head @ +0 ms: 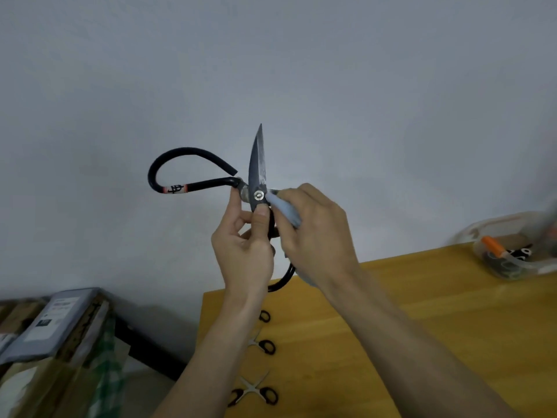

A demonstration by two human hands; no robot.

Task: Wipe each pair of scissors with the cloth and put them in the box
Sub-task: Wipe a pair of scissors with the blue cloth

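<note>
Holding the large black-handled scissors (pixel 257 176) up in the air in front of the wall, above the far left corner of the tabletop (pixel 391 327), the person has both hands meeting at the pivot screw. The left hand (pixel 245 245) pinches the scissors just below the screw, thumb pressed on the metal, so the visible blade points straight up and one looped handle swings out to the left. The other handle curves down behind the hands. The right hand (pixel 313 233) is curled round a pale cloth (pixel 283 208), whose end touches the blade beside the screw. Since the blade's long axis runs upward from the hands, the wipe would probably travel from pivot to tip, and the right hand is placed for it. The box (pixel 518 248) sits at the far right edge of the tabletop, well apart, on the right hand's side. Small scissors (pixel 256 390) lie along the left edge.
</note>
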